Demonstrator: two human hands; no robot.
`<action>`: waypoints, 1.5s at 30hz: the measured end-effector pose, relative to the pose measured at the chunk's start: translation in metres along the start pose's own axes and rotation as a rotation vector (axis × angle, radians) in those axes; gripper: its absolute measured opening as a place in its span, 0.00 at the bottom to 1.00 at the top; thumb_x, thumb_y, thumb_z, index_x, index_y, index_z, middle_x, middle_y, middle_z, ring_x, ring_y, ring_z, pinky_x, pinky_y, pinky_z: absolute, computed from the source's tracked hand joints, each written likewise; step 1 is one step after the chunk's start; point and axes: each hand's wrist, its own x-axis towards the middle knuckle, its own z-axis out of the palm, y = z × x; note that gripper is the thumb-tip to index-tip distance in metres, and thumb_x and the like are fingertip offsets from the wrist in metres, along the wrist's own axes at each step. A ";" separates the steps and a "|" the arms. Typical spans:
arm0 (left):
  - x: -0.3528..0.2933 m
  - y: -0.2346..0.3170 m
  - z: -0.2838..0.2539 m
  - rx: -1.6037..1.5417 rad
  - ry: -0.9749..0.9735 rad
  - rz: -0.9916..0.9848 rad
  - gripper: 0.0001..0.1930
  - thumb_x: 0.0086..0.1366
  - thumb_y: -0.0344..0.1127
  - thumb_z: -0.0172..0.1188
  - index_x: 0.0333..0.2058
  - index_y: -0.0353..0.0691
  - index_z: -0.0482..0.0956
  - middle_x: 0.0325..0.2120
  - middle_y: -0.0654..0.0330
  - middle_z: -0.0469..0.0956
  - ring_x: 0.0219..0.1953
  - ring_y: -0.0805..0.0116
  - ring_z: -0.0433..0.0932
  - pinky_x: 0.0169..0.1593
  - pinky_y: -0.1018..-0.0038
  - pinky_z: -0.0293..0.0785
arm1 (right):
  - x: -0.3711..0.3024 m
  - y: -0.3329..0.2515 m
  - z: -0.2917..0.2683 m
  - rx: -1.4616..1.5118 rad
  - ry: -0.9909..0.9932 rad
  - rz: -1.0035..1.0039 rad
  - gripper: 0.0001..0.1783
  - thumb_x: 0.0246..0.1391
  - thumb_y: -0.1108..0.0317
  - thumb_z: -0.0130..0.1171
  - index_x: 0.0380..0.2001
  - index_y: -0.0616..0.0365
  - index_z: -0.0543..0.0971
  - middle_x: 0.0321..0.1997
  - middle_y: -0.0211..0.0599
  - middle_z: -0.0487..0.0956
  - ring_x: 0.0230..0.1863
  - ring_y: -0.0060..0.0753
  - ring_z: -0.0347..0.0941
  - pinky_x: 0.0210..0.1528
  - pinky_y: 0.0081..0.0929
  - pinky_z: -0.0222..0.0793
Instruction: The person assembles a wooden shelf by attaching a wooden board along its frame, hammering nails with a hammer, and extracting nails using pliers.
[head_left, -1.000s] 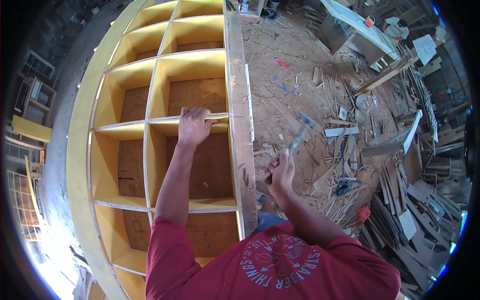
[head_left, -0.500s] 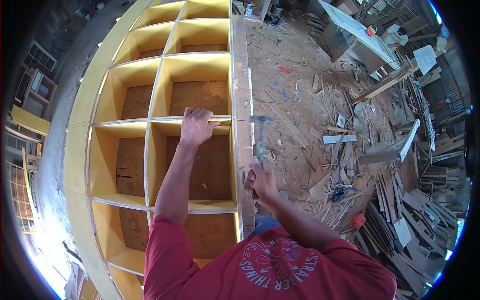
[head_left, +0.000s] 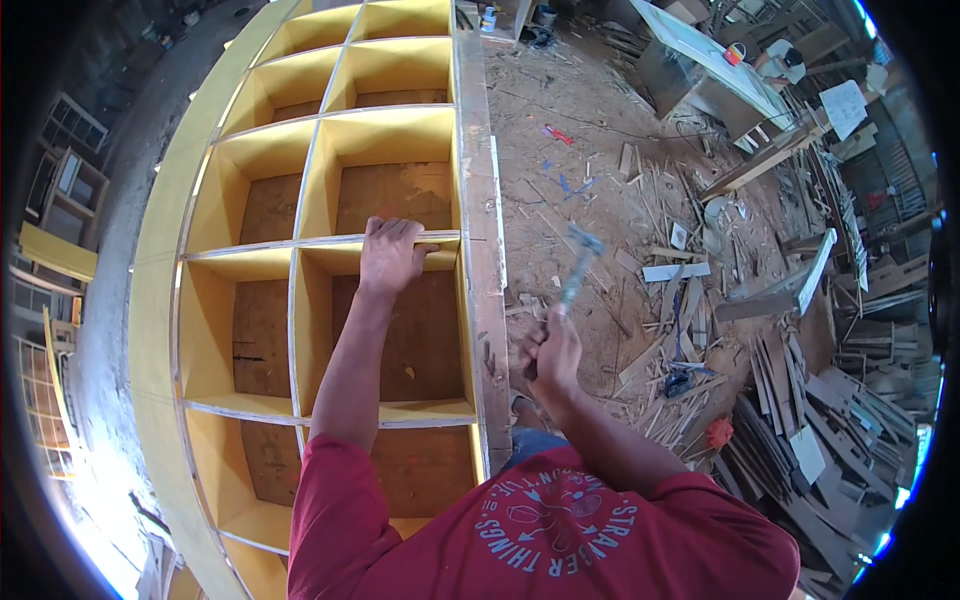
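A large yellow wooden shelf unit point(head_left: 232, 455), divided into open square compartments, lies in front of me. My left hand point(head_left: 393, 255) is closed over the edge of a shelf divider point(head_left: 335, 240), near the unit's right side. My right hand point(head_left: 555, 348) grips a hammer point(head_left: 573, 280) by its handle, out to the right of the unit and apart from it. The hammer's head is slightly blurred. A thin nail point(head_left: 477, 239) seems to stick out of the right side board point(head_left: 474, 180), level with that divider.
Wood offcuts point(head_left: 690, 320) and scraps litter the dirt floor at right, with stacked boards point(head_left: 800, 440) at lower right. A workbench point(head_left: 700, 60) stands at the far right, with another person point(head_left: 782, 65) beside it. A concrete strip point(head_left: 125, 210) runs along the left.
My right hand has swung the hammer away to the right, off the side board. The left hand keeps its hold on the divider.
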 end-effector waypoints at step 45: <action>0.007 0.007 -0.003 0.024 -0.041 -0.029 0.16 0.57 0.47 0.74 0.30 0.43 0.79 0.27 0.58 0.82 0.35 0.57 0.81 0.48 0.59 0.69 | 0.003 0.008 0.000 -0.198 -0.285 0.327 0.21 0.77 0.48 0.45 0.31 0.49 0.66 0.17 0.22 0.60 0.14 0.20 0.59 0.15 0.26 0.58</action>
